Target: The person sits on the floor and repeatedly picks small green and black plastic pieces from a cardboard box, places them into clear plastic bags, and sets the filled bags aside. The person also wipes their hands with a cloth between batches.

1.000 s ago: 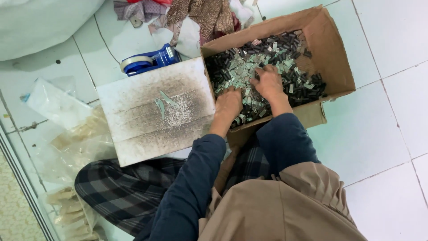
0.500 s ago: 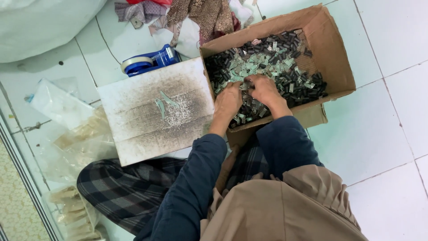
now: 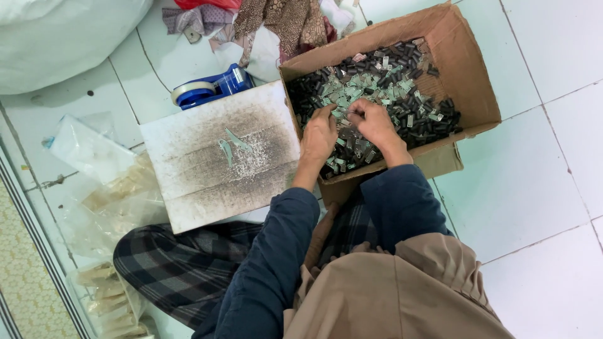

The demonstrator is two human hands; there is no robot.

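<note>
Both hands are seen inside a cardboard box that is set on the tiled floor in front of the seated person. The left hand is laid palm down on the heap of small parts, with its fingers curled loosely into the pile; whether a piece is actually pinched cannot be told. The right hand is held just beside it, nearly touching, with fingers bent and the tips gathered over the same patch of silver and dark pieces; a firm grip cannot be made out there either.

The parts are spread directly beneath both hands and onward beyond the fingertips, toward the far wall of the box and off to the right of the right hand. No common long axis is shown: the pieces are jumbled every way. Neither hand is clearly nearer, since both are already in contact with the heap.

To the left of the left hand a speckled white board is laid flat, with a few pale slivers on it. Beyond that board a blue tape dispenser is seen.
</note>
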